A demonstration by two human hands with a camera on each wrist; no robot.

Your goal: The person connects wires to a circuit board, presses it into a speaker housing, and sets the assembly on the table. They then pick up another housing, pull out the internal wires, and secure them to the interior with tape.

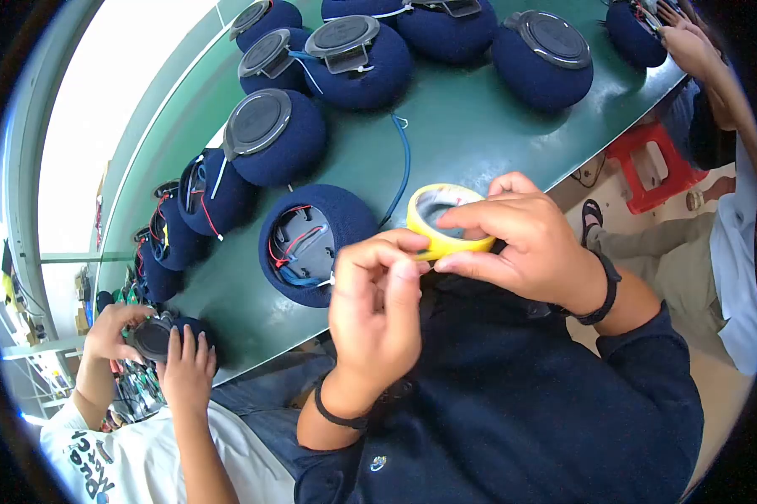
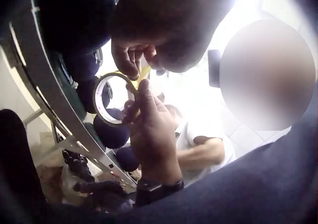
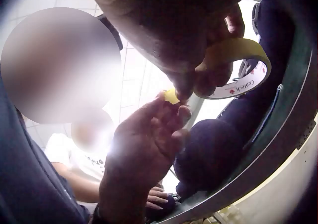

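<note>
In the head view my right hand (image 1: 521,239) grips a roll of yellow tape (image 1: 454,245), with fingers reaching into its ring and the thumb below. My left hand (image 1: 374,307) pinches the free end of the tape beside the roll. A short yellow strip stretches between both hands in the left wrist view, where the tape roll (image 2: 99,104) shows its white core. Printed lettering marks the inside of the roll (image 3: 243,88) in the right wrist view. Just beyond my hands, a round navy fabric-covered housing (image 1: 353,214) lies with its open side up, showing red wires and a grey interior.
More navy housings (image 1: 542,80) with black discs stand along the green table (image 1: 471,126). A blue cable (image 1: 406,164) lies on it. At left, another person's hands (image 1: 189,370) hold a housing; someone else's hand (image 1: 685,46) works at top right. A red stool (image 1: 656,168) stands beyond the edge.
</note>
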